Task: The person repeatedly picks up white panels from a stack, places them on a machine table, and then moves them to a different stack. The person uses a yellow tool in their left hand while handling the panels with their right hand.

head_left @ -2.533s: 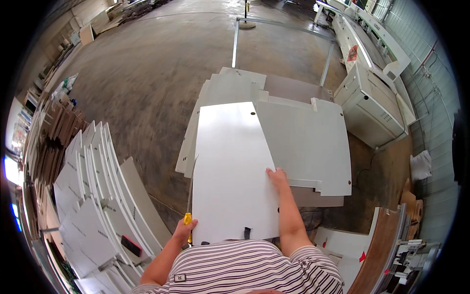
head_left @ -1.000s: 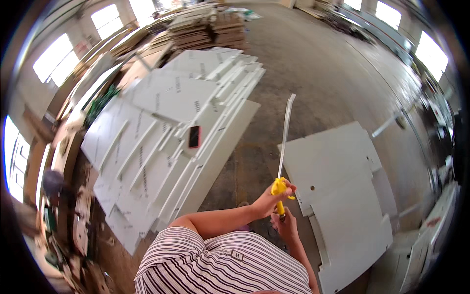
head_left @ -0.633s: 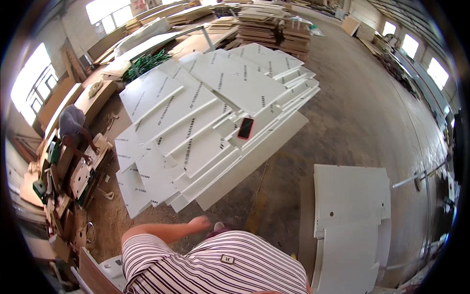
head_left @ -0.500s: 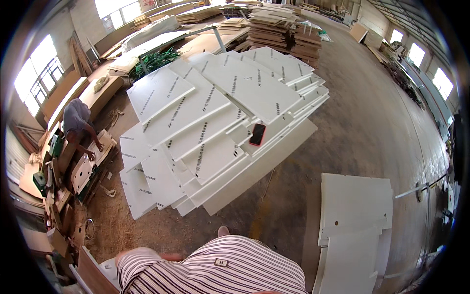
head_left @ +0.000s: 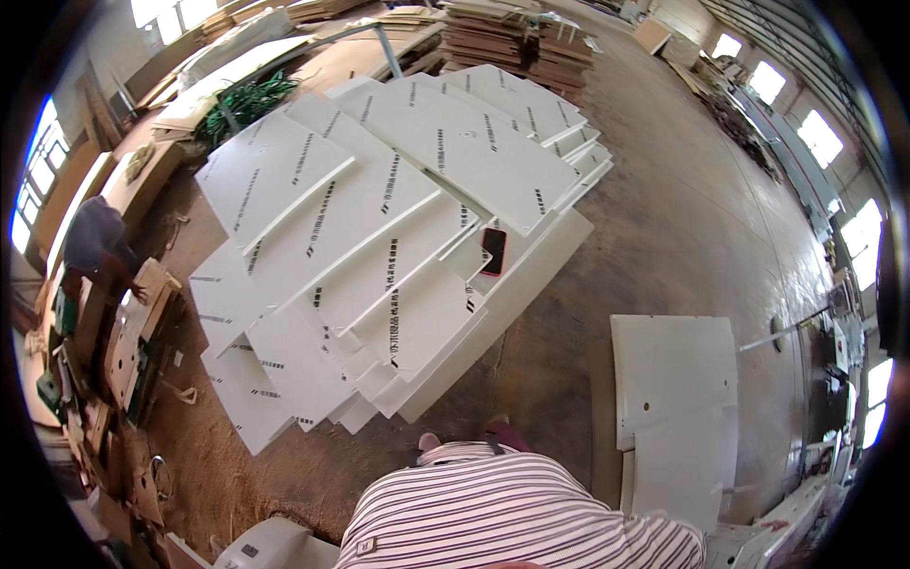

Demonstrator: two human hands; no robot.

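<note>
My striped sleeve (head_left: 668, 545) reaches toward the lower right. Beyond it, a small skin-coloured patch like fingers shows at the edge of a white panel (head_left: 796, 517); it is probably my right hand (head_left: 773, 524), too small and blurred to tell its grip. My left hand is out of view. Ahead of me is a large, uneven stack of white printed panels (head_left: 351, 228), several of them fanned out and overlapping. A dark phone with a red edge (head_left: 493, 252) lies near the stack's right side.
Two white panels (head_left: 675, 379) lie on the floor at right. At far left a person (head_left: 95, 237) bends over boards. Green strapping (head_left: 251, 100) and brown board stacks (head_left: 488, 43) stand behind. A grey rounded object (head_left: 270, 545) is at lower left.
My body has turned, and the panel stack has shifted left and slightly up in the view. My left sleeve has gone from the lower left; my right sleeve now shows at lower right.
</note>
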